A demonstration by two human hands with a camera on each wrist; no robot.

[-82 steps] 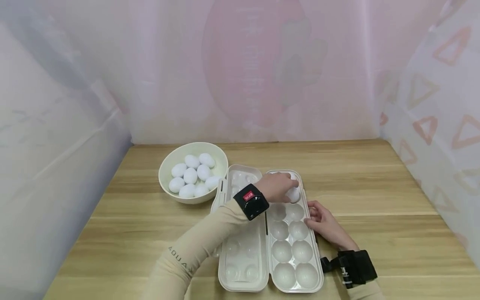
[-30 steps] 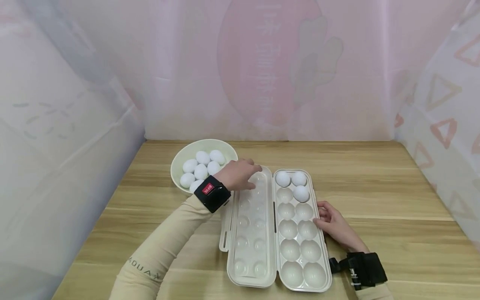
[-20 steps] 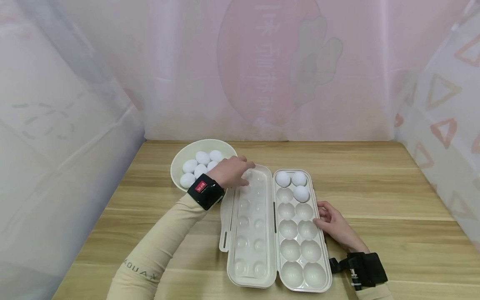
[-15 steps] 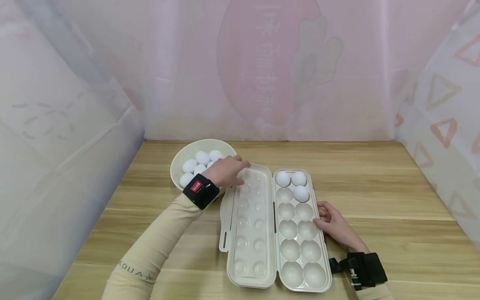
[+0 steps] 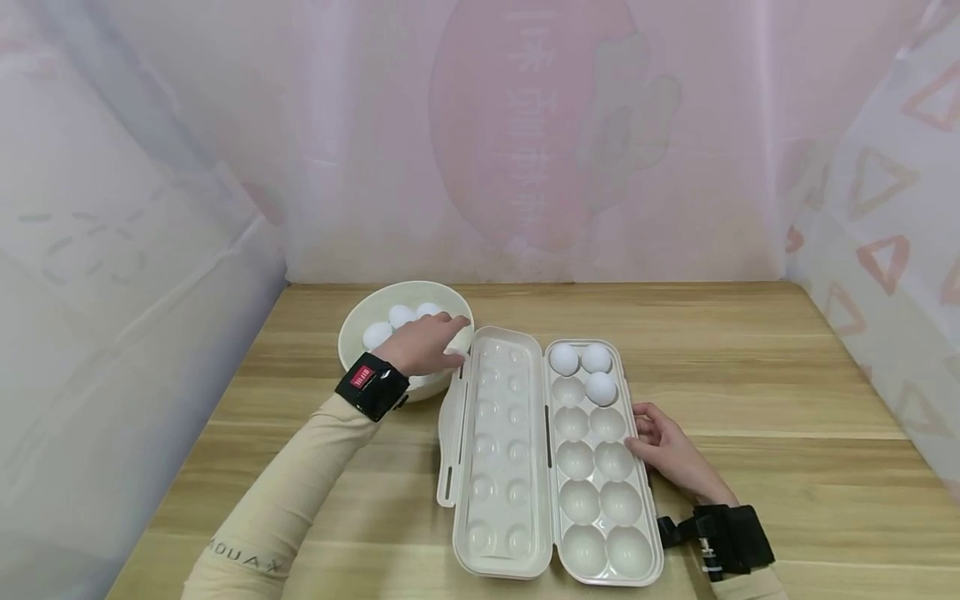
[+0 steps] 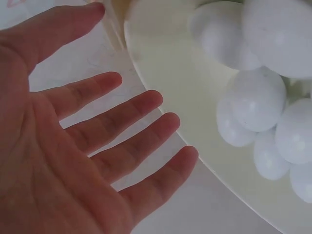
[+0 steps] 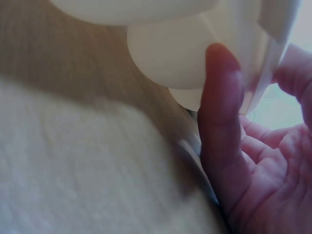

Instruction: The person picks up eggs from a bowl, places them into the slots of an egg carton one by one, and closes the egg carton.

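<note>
- Left hand: we find it over the right rim of the bowl, palm down. The left wrist view shows its fingers spread straight and wide, holding nothing, with the bowl's inner wall and eggs just beyond the fingertips.
- Right hand: we find it at the right edge of the egg carton, about midway along the tray. Its fingers lie relaxed against the carton's side wall; it holds nothing else.
- Bowl: cream, round, standing at the back left of the wooden table, touching or just beside the carton's open lid.
- Eggs in the bowl: white; we see 3 in the head view past the left hand, and more in a cluster in the left wrist view.
- Egg carton: cream plastic, opened flat, lid on the left, 12-cup tray on the right.
- Eggs in the carton: 3 white eggs, 2 in the far row and 1 in the right cup of the next row. The other 9 cups show bare.
- Wrist units: 1 black band on each wrist.
- Surround: pale pink sheeting behind and beside the table.
</note>
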